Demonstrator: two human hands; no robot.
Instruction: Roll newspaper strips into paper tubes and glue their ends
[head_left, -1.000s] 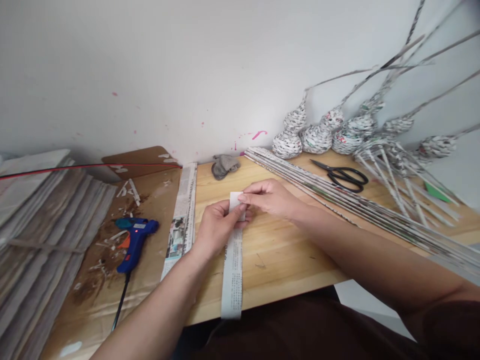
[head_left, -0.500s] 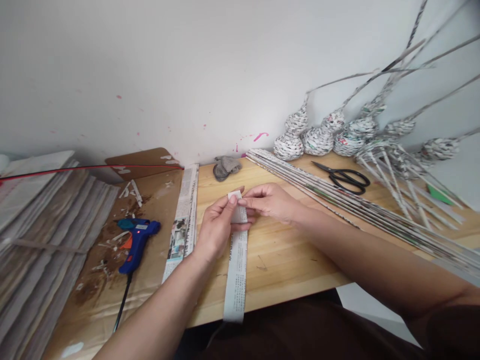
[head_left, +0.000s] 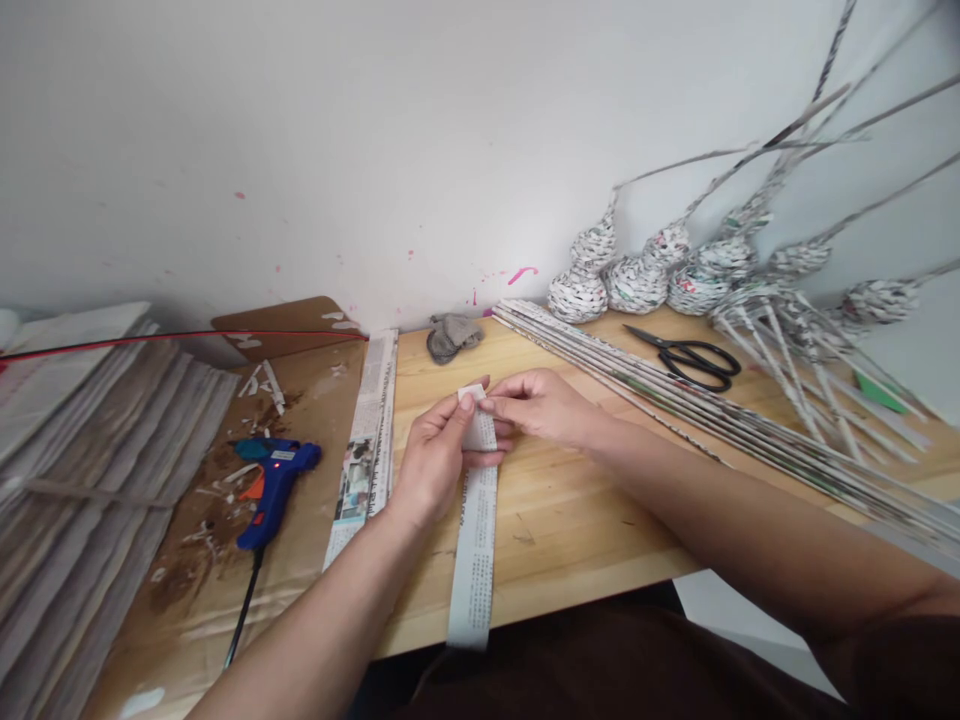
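A long newspaper strip [head_left: 474, 560] runs from my hands down toward the table's front edge, its lower end hanging just past it. My left hand [head_left: 442, 435] holds the strip's upper end, thumb on top and fingers behind. My right hand [head_left: 536, 405] pinches the right edge of that same end between thumb and forefinger. To the left of my left hand lies a stack of newspaper strips [head_left: 364, 460], partly hidden under my forearm. A crumpled grey cloth [head_left: 454, 335] rests beyond my hands.
Rolled paper sticks [head_left: 637, 385] and black scissors [head_left: 697, 362] lie on the right. Woven paper gourds [head_left: 577, 290] stand along the wall. A blue glue gun [head_left: 276, 490] rests on cardboard [head_left: 300, 590] at the left, beside a tied newspaper stack [head_left: 97, 500].
Hardly anything differs. Both hands keep their grip, and the strip has shifted very slightly to the right.
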